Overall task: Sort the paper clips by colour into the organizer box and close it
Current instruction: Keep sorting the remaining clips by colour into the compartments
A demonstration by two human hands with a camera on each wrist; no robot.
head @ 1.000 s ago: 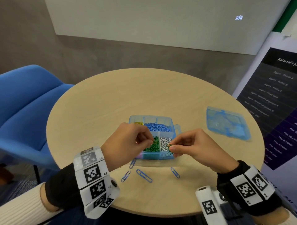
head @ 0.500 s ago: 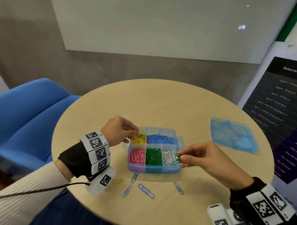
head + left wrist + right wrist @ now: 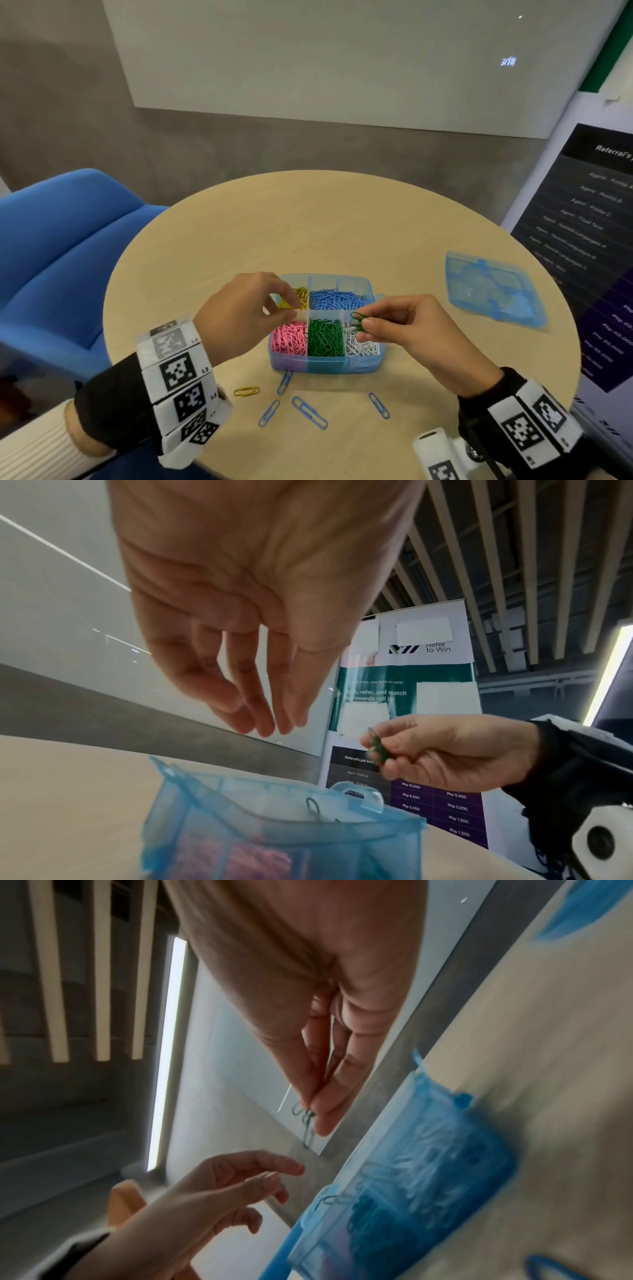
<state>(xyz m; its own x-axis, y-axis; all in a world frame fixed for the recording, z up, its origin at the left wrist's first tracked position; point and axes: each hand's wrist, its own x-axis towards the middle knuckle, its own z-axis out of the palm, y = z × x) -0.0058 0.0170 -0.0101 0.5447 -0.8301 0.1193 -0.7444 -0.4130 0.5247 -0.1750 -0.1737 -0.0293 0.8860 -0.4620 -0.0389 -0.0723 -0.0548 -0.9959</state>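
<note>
The clear blue organizer box (image 3: 325, 366) stands open on the round table, with yellow, blue, pink, green and white clips in separate compartments. My right hand (image 3: 363, 323) pinches green paper clips (image 3: 358, 318) over the white compartment, seen too in the right wrist view (image 3: 306, 1123) and the left wrist view (image 3: 378, 746). My left hand (image 3: 284, 301) hovers over the yellow compartment with loose, empty fingers (image 3: 263, 718). Several blue clips (image 3: 310, 413) and one yellow clip (image 3: 246, 391) lie on the table in front of the box.
The box's blue lid (image 3: 493, 291) lies apart at the right of the table (image 3: 342, 226). A blue chair (image 3: 61, 253) stands at the left. A dark banner (image 3: 603, 240) rises by the table's right edge.
My left hand went from beside the right hand to the yellow compartment and now hangs loose above it. My right hand lifted the green clips from the box's front corner to above the white compartment.
</note>
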